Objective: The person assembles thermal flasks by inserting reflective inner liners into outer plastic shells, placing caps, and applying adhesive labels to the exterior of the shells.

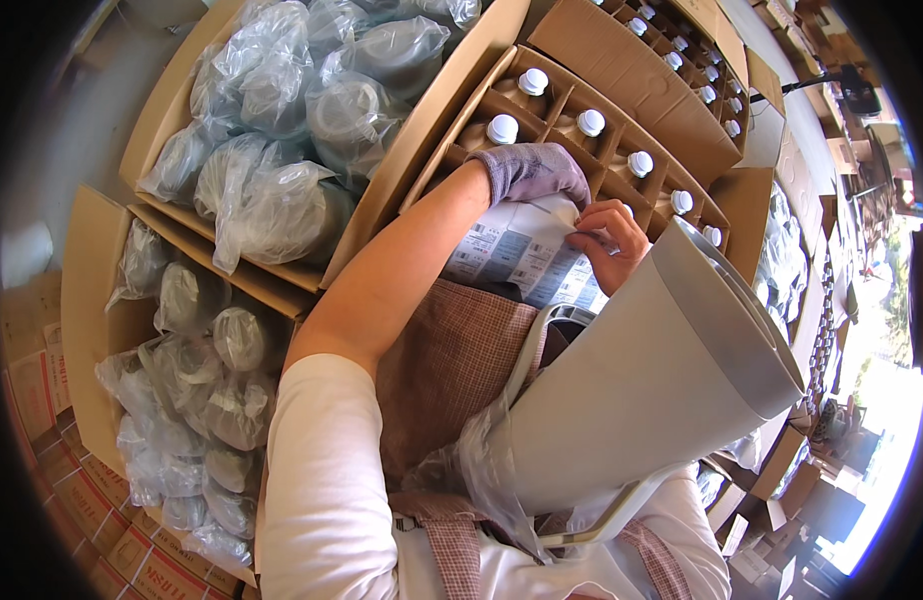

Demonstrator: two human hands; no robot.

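Observation:
My left hand [537, 175], in a grey-purple glove, holds a sheet of printed labels [522, 245] from its upper edge. At the sheet's upper right corner, the bare fingers of my right hand [614, 243] pinch together on a label or the sheet's edge; which one I cannot make out. Just beyond both hands stands an open cardboard box [567, 95] with dividers, holding several bottles with white caps [502, 129]. A large grey tapered plastic tub [632, 370] lies tilted in front of my chest and hides my right forearm.
To the left, an open box [392, 150] holds plastic-wrapped glass jars [357, 110]. Below it, another box [92, 320] contains several wrapped glass pieces [197, 380]. More white-capped bottles [707, 95] fill a box at the far right. Stacked cartons [112, 500] line the lower left.

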